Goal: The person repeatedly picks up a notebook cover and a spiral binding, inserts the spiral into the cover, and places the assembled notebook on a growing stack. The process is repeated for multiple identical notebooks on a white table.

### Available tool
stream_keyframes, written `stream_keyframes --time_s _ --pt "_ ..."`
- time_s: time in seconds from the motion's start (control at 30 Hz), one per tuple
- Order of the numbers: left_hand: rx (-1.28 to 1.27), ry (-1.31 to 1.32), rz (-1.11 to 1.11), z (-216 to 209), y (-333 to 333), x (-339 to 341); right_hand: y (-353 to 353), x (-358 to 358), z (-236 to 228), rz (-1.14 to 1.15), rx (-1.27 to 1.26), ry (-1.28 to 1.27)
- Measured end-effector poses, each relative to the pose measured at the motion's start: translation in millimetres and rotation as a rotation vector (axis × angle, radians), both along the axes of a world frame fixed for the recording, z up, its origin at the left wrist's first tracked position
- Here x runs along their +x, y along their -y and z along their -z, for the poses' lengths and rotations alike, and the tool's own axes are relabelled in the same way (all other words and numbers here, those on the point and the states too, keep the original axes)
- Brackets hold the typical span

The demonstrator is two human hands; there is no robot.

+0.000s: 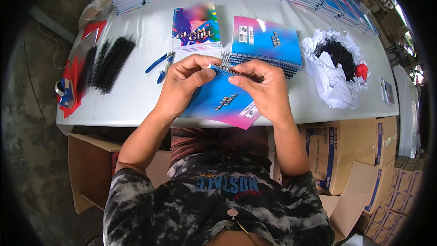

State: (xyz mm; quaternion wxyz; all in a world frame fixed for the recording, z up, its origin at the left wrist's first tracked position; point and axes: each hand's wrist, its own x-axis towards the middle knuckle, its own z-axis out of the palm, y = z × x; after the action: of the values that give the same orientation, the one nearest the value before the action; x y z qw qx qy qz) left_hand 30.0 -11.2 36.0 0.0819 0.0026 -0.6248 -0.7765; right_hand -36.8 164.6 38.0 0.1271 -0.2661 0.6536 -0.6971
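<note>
A blue and pink notebook (214,105) lies tilted at the table's near edge, its bound edge raised between my two hands. My left hand (193,75) pinches the left end of that edge, thumb on the cover. Further right along the same edge, my right hand (261,84) grips it between thumb and fingers. A dark spiral coil (224,69) runs through the edge between my fingertips; part of it is hidden by my fingers. Blue-handled pliers (160,64) rest left of my left hand. Just beyond my hands sits a stack of spiral-bound notebooks (268,41).
Several black spiral coils (113,64) lie on the left beside red plastic (73,77) and a tape dispenser (66,93). A colourful notebook stack (195,27) stands ahead. At right, crumpled white wrapping (325,84) holds tangled black scraps (337,57). Cardboard boxes (350,150) stand below the table.
</note>
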Motion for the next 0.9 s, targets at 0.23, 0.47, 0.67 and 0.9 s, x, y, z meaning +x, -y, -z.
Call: stream_keyframes --time_s 0.23,0.47,0.67,0.9 --pt "-0.09 -0.046 0.216 -5 20 -15 9 12 10 0.088 -0.051 -0.097" --pt "-0.481 -0.268 0.137 -27 -6 -18 -24 -1 -10 0.317 -0.023 -0.511" --pt "-0.523 -0.407 -0.674 -16 -37 -101 -81 -95 26 0.885 -0.335 -0.555" --pt "-0.992 -0.114 -0.712 88 -54 -149 -68 -133 129 0.856 -0.302 -0.174"
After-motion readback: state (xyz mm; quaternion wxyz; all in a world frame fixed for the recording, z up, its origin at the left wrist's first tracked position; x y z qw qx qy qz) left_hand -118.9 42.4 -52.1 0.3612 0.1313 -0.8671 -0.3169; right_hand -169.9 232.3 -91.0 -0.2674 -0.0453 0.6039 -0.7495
